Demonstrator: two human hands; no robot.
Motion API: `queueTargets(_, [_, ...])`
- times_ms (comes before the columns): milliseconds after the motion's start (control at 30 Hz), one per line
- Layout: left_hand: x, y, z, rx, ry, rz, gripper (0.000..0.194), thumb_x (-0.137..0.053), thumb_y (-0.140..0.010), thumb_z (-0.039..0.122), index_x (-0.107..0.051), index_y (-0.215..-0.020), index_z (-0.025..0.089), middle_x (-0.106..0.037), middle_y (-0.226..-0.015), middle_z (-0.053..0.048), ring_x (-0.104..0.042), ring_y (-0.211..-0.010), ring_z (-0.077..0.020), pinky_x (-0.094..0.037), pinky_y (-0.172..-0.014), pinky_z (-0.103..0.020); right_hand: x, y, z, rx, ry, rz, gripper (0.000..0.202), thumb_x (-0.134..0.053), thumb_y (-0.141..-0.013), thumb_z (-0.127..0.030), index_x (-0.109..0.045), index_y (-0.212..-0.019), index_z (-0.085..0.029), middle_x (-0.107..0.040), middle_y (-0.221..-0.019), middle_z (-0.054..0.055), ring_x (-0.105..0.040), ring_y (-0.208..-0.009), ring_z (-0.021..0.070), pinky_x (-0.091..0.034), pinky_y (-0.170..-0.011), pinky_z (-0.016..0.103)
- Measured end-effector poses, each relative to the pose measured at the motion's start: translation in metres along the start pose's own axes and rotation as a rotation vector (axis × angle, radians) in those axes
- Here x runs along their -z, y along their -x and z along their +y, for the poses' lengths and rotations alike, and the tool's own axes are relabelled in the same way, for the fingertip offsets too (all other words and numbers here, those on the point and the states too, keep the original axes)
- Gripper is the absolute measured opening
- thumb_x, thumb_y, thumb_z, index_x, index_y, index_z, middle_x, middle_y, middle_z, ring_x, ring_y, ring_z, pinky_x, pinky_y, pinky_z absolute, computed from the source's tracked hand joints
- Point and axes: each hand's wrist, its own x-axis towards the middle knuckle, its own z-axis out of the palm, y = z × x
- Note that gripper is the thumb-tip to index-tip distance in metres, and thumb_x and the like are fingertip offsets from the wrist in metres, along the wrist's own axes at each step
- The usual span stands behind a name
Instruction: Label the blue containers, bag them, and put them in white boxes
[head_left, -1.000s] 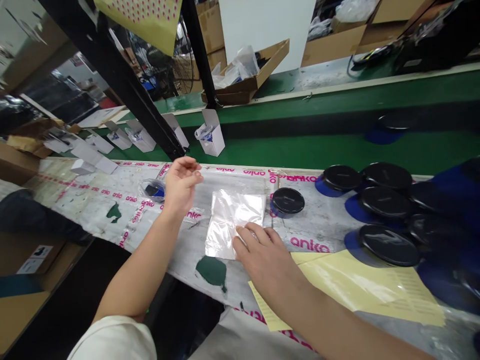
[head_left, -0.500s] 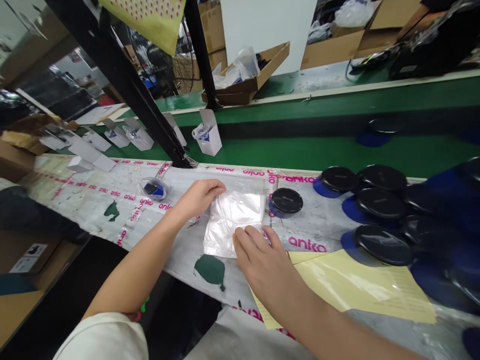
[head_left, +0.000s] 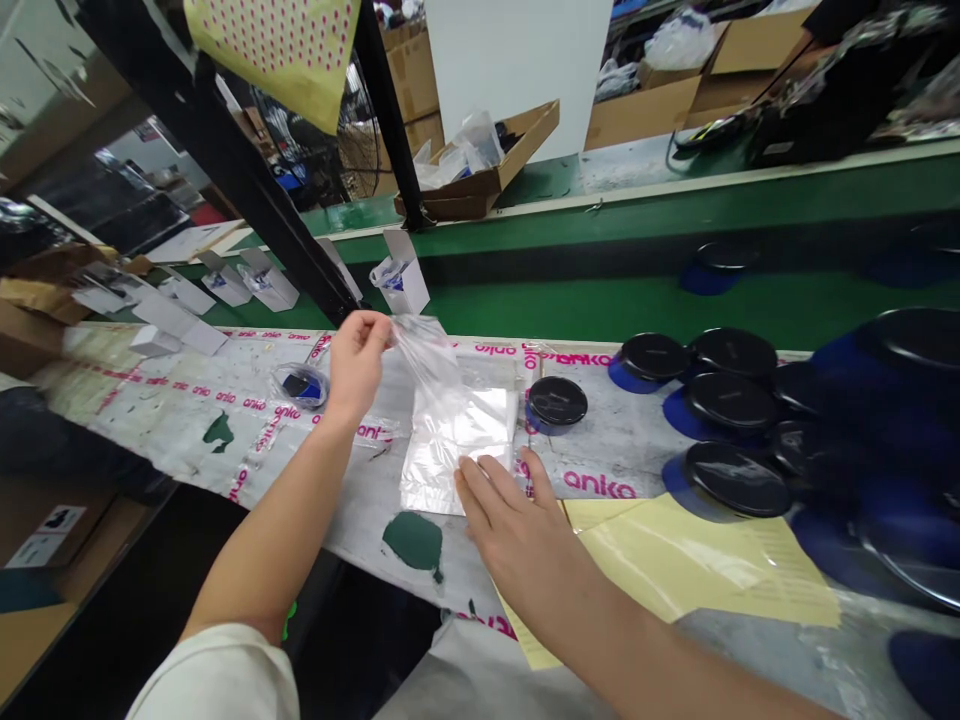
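My left hand (head_left: 360,362) pinches the corner of a clear plastic bag (head_left: 427,350) and holds it raised. The bag's lower part still lies over a stack of plastic bags (head_left: 457,440) on the covered bench. My right hand (head_left: 510,520) rests flat on the near right corner of that stack, fingers spread. Just right of the stack stands a blue container with a black lid (head_left: 556,402). To the left of my left hand, a small blue and black item in clear wrap (head_left: 301,386) lies on the bench.
Several black-lidded blue containers (head_left: 731,402) crowd the right side. Yellow sheets (head_left: 697,560) lie by my right forearm. Small white boxes (head_left: 411,285) stand along the green conveyor (head_left: 540,300). A black post (head_left: 277,200) rises at the bench's far edge.
My left hand has lifted up and to the left, peeling the corner of a bag off the stack. My right hand has stayed on the stack.
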Motion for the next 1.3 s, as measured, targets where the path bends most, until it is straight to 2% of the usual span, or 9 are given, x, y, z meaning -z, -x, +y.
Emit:
queueTargets(67, [0.003,0.005,0.022,-0.014,0.188,0.02,0.013,-0.068,-0.089,0.034,-0.066,-0.088,0.021,-0.066,-0.077,-0.001,-0.062,-0.073,-0.0144,-0.052,-0.074,-0.028,0.019,-0.003,0.009,-0.008,-0.118,0.068,0.031,-0.048,-0.1,-0.017,-0.065,-0.124,-0.012,-0.071,-0.125,0.014,-0.061,-0.117,0.0284,-0.043,-0.107,0.062])
queueTargets(233, [-0.002,0.032,0.082,0.09,0.267,-0.43,0.011,-0.082,-0.075,0.021,-0.071,-0.078,0.018,-0.071,-0.077,-0.002,-0.066,-0.073,-0.0156,-0.055,-0.068,-0.027,0.071,-0.019,0.048,-0.216,-0.249,0.461,0.02,-0.057,-0.098,-0.019,-0.065,-0.117,-0.021,-0.071,-0.119,0.011,-0.064,-0.115,0.0244,-0.051,-0.101,0.046])
queueTargets(333, [-0.015,0.043,0.097,0.191,0.39,-0.562,0.021,-0.087,-0.07,0.022,-0.069,-0.079,0.018,-0.068,-0.071,0.0,-0.065,-0.068,-0.0142,-0.054,-0.063,-0.025,0.075,-0.032,0.068,-0.187,-0.381,0.433,0.027,-0.058,-0.098,-0.022,-0.061,-0.124,-0.023,-0.067,-0.13,0.01,-0.062,-0.123,0.0245,-0.052,-0.102,0.044])
queueTargets(500, [-0.031,0.057,0.094,0.388,0.614,-0.624,0.037,-0.096,-0.057,0.024,-0.066,-0.079,0.017,-0.064,-0.066,0.003,-0.062,-0.061,-0.0104,-0.052,-0.059,-0.021,0.067,-0.029,0.073,-0.251,-0.682,0.288,0.014,-0.057,-0.095,-0.021,-0.068,-0.103,-0.024,-0.075,-0.092,0.001,-0.071,-0.086,0.0174,-0.058,-0.082,0.033])
queueTargets(733, [-0.041,0.118,0.084,0.878,0.881,-0.839,0.042,-0.094,-0.06,0.027,-0.076,-0.097,0.018,-0.073,-0.079,-0.002,-0.066,-0.067,-0.0106,-0.054,-0.065,-0.023,0.067,0.024,0.046,-0.952,-1.218,0.09,0.023,-0.076,-0.081,-0.043,-0.072,-0.096,-0.026,-0.079,-0.078,0.002,-0.074,-0.069,0.02,-0.059,-0.065,0.03])
queueTargets(900, [-0.047,0.12,0.085,0.836,0.81,-0.856,0.032,-0.092,-0.064,0.037,-0.068,-0.07,0.016,-0.064,-0.063,0.001,-0.058,-0.056,-0.0103,-0.049,-0.056,-0.023,0.061,0.037,0.039,-1.125,-1.221,0.246,0.032,-0.085,-0.07,-0.047,-0.072,-0.088,-0.025,-0.079,-0.081,0.006,-0.075,-0.076,0.0247,-0.062,-0.068,0.034])
queueTargets(1067, [-0.047,0.111,0.089,0.699,1.067,-0.789,0.037,-0.094,-0.062,0.037,-0.064,-0.062,0.015,-0.067,-0.091,-0.005,-0.063,-0.081,-0.0144,-0.05,-0.074,-0.026,0.068,0.025,0.047,-1.041,-1.646,0.412,0.035,-0.09,-0.066,-0.038,-0.063,-0.083,-0.025,-0.071,-0.064,0.0,-0.071,-0.063,0.0192,-0.055,-0.054,0.027])
queueTargets(1200, [-0.049,0.109,0.083,0.755,1.134,-0.81,0.044,-0.088,-0.066,0.05,-0.06,-0.066,0.016,-0.061,-0.072,-0.002,-0.057,-0.067,-0.0133,-0.046,-0.069,-0.028,0.073,0.018,0.053,-0.966,-1.776,0.35,0.03,-0.084,-0.073,-0.037,-0.06,-0.086,-0.023,-0.062,-0.062,-0.005,-0.057,-0.05,0.0103,-0.047,-0.049,0.023])
queueTargets(1300, [-0.054,0.101,0.075,0.657,0.807,-0.79,0.04,-0.079,-0.076,0.051,-0.058,-0.072,0.018,-0.054,-0.065,0.002,-0.046,-0.057,-0.0106,-0.037,-0.059,-0.025,0.067,0.014,0.065,-0.952,-1.596,0.287,0.028,-0.079,-0.077,-0.039,-0.059,-0.09,-0.023,-0.06,-0.063,-0.005,-0.057,-0.053,0.0115,-0.049,-0.053,0.025])
